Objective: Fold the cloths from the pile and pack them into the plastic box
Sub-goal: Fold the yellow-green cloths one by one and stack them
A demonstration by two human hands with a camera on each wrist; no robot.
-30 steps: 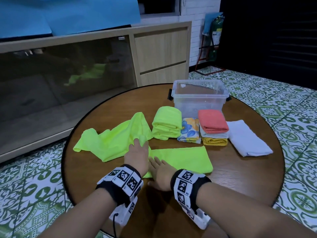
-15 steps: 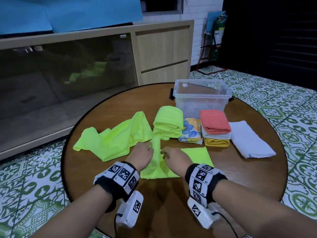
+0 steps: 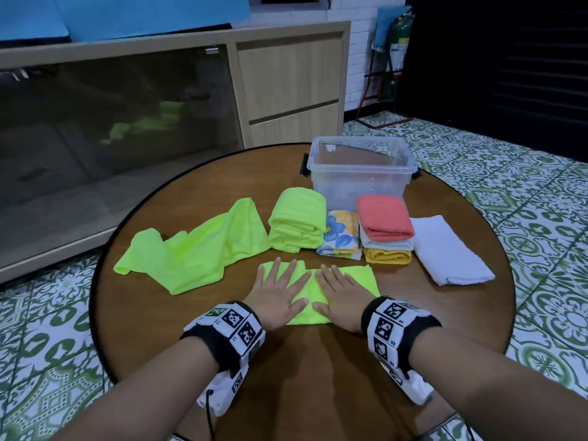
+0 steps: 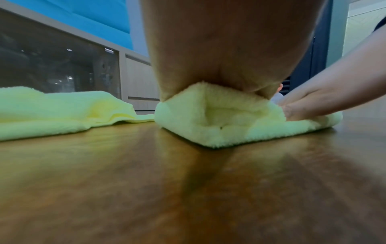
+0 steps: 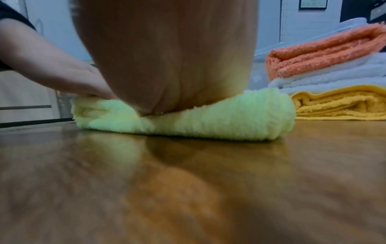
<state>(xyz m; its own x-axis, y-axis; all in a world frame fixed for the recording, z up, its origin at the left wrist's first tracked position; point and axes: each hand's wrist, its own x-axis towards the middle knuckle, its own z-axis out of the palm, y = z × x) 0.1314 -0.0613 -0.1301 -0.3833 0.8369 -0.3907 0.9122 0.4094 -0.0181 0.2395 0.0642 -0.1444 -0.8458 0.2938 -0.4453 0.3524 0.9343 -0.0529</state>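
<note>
A folded lime cloth (image 3: 346, 281) lies flat on the round wooden table (image 3: 397, 329) toward its near edge, under both hands. The left hand (image 3: 277, 296) and right hand (image 3: 342, 297) press on it side by side, palms down, fingers straight and spread, gripping nothing. Toward the far edge stands the clear plastic box (image 3: 361, 173), with folded cloths stacked just in front of it.
</note>
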